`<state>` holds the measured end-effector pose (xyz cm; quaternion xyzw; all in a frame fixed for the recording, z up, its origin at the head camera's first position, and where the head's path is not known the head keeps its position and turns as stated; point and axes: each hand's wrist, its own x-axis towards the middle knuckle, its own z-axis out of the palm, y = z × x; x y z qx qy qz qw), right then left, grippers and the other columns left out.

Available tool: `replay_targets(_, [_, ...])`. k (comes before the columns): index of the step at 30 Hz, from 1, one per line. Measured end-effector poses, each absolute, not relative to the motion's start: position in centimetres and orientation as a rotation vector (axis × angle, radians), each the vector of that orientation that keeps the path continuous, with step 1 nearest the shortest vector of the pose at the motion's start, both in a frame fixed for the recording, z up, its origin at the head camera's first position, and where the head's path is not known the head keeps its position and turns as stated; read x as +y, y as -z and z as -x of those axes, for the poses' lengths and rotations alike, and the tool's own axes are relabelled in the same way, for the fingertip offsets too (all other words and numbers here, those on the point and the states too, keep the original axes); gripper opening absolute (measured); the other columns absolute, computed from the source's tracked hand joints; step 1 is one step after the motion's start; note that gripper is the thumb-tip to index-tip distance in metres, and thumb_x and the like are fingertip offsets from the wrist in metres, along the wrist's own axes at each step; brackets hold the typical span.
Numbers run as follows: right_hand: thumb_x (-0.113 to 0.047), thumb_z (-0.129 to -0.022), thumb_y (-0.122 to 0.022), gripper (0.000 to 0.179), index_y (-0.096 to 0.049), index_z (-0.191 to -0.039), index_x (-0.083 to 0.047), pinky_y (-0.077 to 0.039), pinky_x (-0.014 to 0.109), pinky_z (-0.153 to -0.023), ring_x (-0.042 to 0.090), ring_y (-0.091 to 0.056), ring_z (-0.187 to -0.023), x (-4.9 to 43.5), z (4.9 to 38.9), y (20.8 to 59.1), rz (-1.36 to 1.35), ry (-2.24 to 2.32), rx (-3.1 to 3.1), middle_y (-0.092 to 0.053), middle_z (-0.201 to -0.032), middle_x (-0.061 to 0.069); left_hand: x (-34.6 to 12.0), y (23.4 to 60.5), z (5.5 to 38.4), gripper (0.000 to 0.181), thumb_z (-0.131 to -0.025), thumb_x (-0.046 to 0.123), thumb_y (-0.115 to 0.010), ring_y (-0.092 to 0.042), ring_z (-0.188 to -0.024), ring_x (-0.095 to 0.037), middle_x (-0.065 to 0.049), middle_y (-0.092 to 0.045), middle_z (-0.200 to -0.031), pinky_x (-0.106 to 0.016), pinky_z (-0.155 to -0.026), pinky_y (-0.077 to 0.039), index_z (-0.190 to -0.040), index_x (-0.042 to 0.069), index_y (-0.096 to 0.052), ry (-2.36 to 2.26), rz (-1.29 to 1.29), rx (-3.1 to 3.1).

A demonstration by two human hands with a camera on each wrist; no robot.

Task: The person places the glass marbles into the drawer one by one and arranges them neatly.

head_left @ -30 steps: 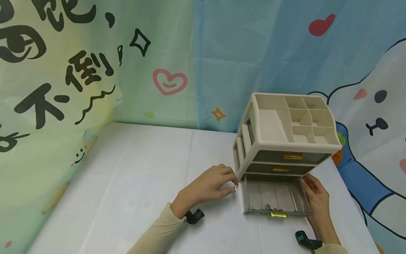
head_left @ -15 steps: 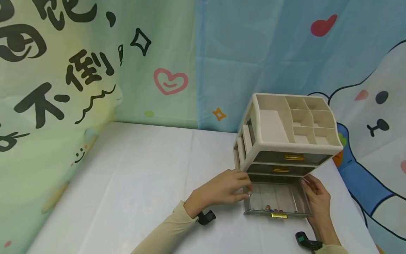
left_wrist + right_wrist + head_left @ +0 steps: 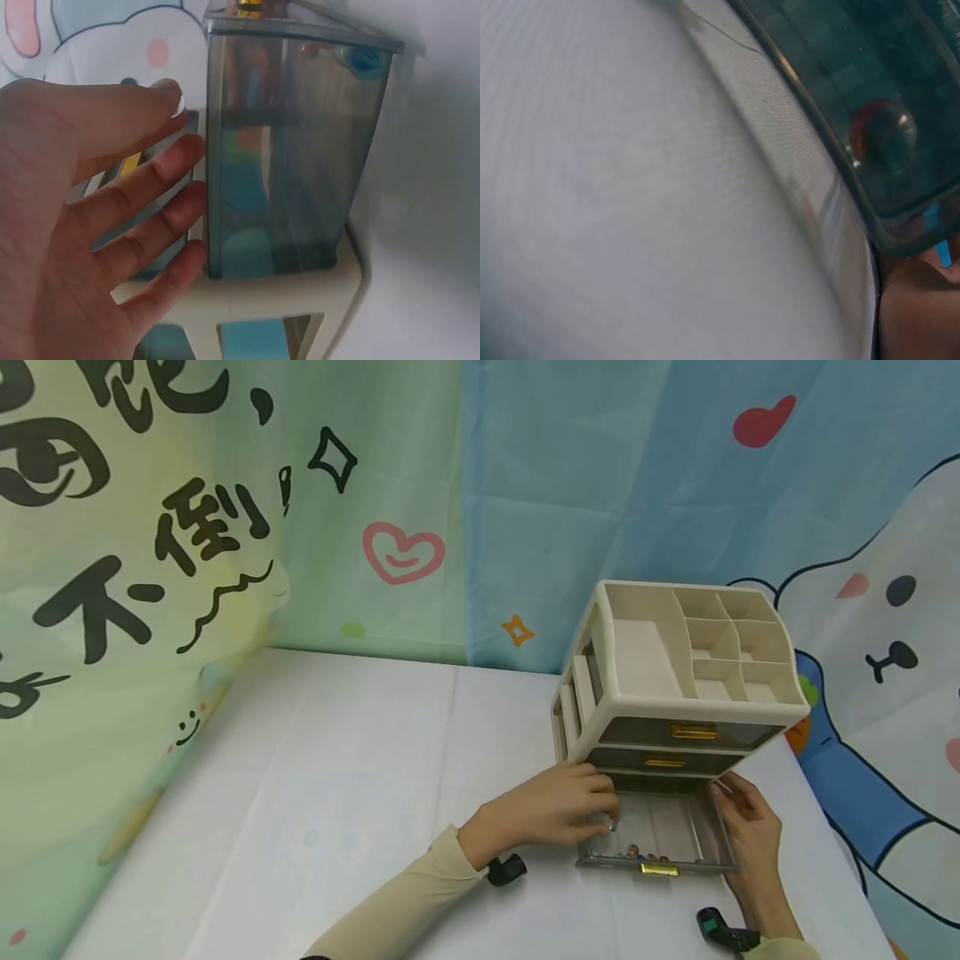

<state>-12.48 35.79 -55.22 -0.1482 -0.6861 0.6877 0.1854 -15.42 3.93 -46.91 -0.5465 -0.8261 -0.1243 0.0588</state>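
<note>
A small clear marble (image 3: pixel 612 827) glints between the thumb and fingertips of my left hand (image 3: pixel 551 806), which reaches over the left side of the pulled-out bottom drawer (image 3: pixel 615 862). Its other fingers spread beside the smoky drawer wall (image 3: pixel 292 165) in the left wrist view. Several small marbles (image 3: pixel 633 851) lie along the drawer's front, near the gold handle (image 3: pixel 660 868); a blue-swirled marble (image 3: pixel 365 61) shows through the wall. My right hand (image 3: pixel 753 827) rests its fingers against the drawer's right side. In the right wrist view a reddish glass marble (image 3: pixel 883 133) sits in a drawer corner.
The cream cabinet (image 3: pixel 705 708) stands at the right of the white table (image 3: pixel 360 735), with divided compartments on top and two upper drawers pushed in. A printed cloth (image 3: pixel 540 510) hangs behind. Each wrist wears a black camera, the left wrist camera (image 3: pixel 507 869) close above the table.
My left hand has moved right, from beside the drawer to over its left part, with the small clear marble in its fingers. The right hand and drawer have stayed put.
</note>
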Motion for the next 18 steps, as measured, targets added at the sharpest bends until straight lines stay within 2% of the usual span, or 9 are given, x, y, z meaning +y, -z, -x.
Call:
replay_targets(5, [0.002,-0.098,-0.067,0.038,-0.065,-0.136,0.001,-0.051,0.006,-0.091,0.0,-0.065,-0.114,35.8,12.5,55.2,0.41,-1.921,-1.945,-0.072,-0.119,-0.015,5.0,46.5,15.5,0.018,-0.104,0.038,-0.064,-0.062,-0.114,-0.008,0.014,-0.069,-0.121,-0.024,-0.096,-0.047,-0.119,0.031,-0.072,0.359,1.728,-2.516])
replay_targets(18, [0.003,-0.098,-0.067,0.04,-0.064,-0.138,0.0,-0.052,0.008,-0.091,0.001,-0.065,-0.114,35.8,12.4,55.2,0.429,-1.963,-1.913,-0.073,-0.119,-0.014,7.4,46.8,15.6,0.016,-0.103,0.043,-0.064,-0.059,-0.116,-0.004,0.019,-0.066,-0.128,-0.027,-0.105,-0.048,-0.116,0.036,-0.071,0.139,1.845,-2.678])
